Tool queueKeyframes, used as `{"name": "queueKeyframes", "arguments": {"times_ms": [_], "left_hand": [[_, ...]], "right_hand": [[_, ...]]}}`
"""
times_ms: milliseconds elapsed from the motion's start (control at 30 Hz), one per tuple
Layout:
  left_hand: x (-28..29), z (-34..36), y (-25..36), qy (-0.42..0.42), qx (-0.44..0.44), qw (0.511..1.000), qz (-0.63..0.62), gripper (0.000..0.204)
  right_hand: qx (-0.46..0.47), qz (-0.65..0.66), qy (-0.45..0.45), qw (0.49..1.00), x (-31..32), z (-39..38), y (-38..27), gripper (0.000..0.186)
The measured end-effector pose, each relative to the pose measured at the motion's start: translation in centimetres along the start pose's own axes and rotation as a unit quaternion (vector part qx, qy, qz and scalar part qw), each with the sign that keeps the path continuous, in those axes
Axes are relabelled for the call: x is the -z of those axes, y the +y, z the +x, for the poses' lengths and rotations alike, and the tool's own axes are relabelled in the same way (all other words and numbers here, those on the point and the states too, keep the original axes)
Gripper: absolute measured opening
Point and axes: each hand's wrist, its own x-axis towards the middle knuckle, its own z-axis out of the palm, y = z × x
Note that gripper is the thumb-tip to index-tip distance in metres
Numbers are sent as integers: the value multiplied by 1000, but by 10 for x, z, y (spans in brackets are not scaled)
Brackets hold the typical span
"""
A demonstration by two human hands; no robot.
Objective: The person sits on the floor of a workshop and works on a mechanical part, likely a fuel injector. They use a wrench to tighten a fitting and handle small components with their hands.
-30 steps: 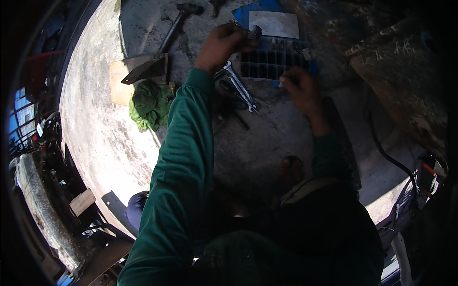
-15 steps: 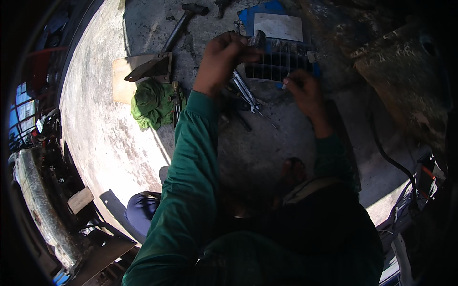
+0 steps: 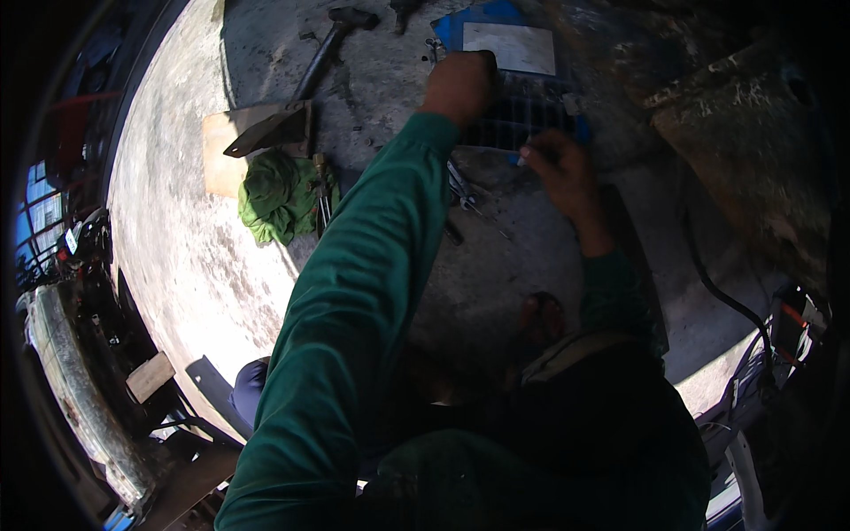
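My left hand [image 3: 460, 84], in a green sleeve, is curled over the upper left of a compartmented parts tray [image 3: 518, 119]; its fingertips and what they hold are hidden. At the tray's lower edge my right hand [image 3: 562, 173] pinches a small pale piece too small to identify. A white card [image 3: 509, 44] lies on blue sheeting above the tray. Steel wrenches [image 3: 462, 190] lie below the tray, partly hidden by my left forearm.
A hammer [image 3: 332, 44], a dark metal plate [image 3: 261, 133] on a tan board [image 3: 221, 159] and a green cloth [image 3: 274, 195] lie on the concrete at left. Rusty metal [image 3: 735, 150] fills the right; a black hose [image 3: 726, 296] curves below it. Worn metal parts [image 3: 80, 389] line the lower left.
My left hand has moved right and turned its back to the camera, now covering the dark object it held in view earlier. My right hand stays at the tray's edge, still pinched.
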Motion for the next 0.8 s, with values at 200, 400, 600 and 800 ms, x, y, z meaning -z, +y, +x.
{"name": "queueKeyframes", "arguments": {"times_ms": [200,400,600,800], "left_hand": [[-1,1,-4,-72,17,995,70,24],[5,7,3,-100,4,994,43,25],[-5,7,-3,-110,10,994,28,30],[-10,6,-16,-76,-6,997,-26,30]], "right_hand": [[15,10,-8,1000,-2,1,2,17],[2,-6,1,1000,-1,0,1,18],[13,-6,1,1000,-2,1,-6,19],[7,-11,3,1000,-3,1,-5,18]]}}
